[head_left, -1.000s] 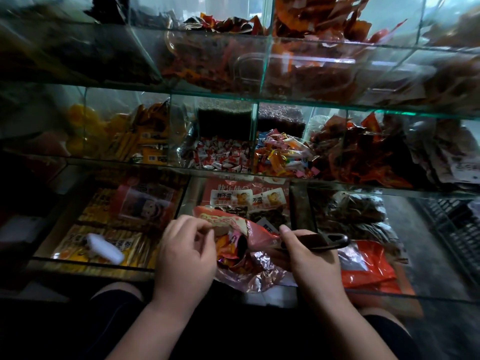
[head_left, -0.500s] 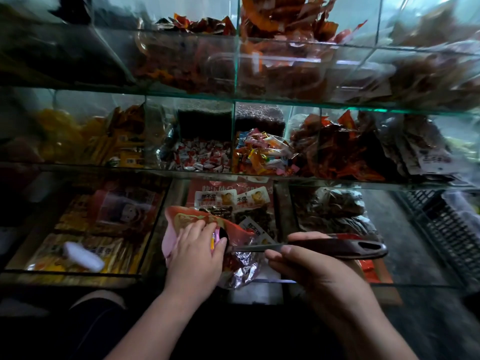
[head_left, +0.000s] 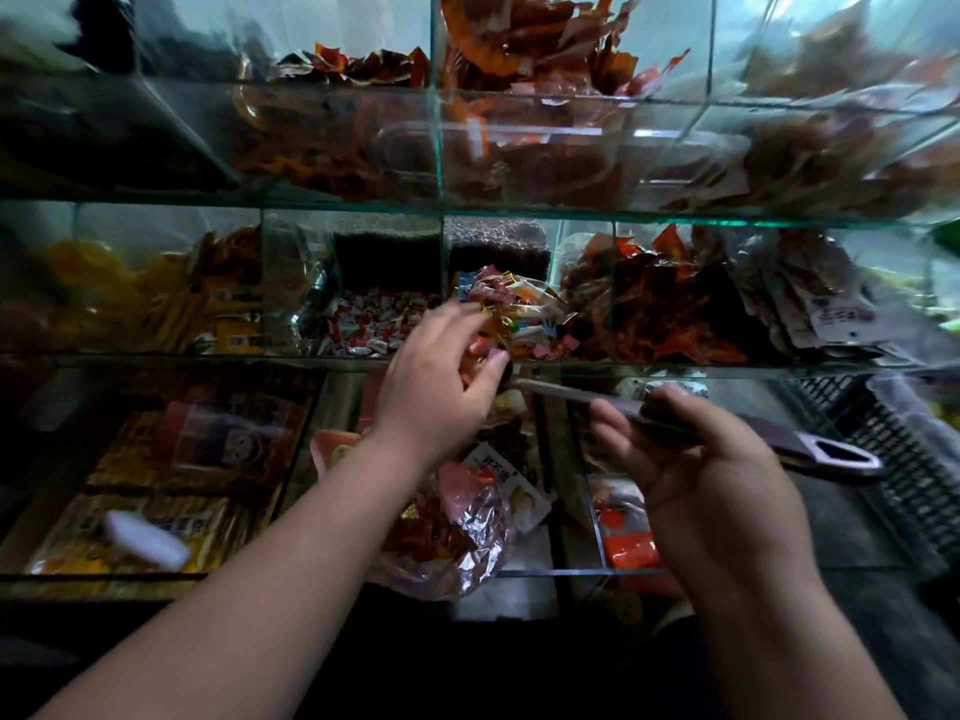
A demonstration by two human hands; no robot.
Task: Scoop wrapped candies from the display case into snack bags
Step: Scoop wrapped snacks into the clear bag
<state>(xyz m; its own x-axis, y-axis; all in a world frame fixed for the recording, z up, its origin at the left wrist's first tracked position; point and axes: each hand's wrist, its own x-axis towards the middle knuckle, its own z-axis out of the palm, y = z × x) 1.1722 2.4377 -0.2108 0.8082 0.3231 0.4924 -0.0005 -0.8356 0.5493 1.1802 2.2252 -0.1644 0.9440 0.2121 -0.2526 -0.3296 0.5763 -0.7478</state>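
Glass display case point(head_left: 675, 221) shelves carry wrapped candies point(head_left: 374, 324); snack packets point(head_left: 670, 314).

Glass dividers point(head_left: 443, 283) wall our candies point(head_left: 524, 304) on both sides, a glass shelf point(head_left: 519, 216) roofs them, and the scoop point(head_left: 779, 441) crosses just below our left hand point(head_left: 436, 376).

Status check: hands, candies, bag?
Left hand at the mixed candies, grip unclear. Right hand holds scoop. Snack bag lies unheld below. No obstruction seen.

Left hand point(head_left: 439, 379) outstretched, right hand point(head_left: 698, 472) curled
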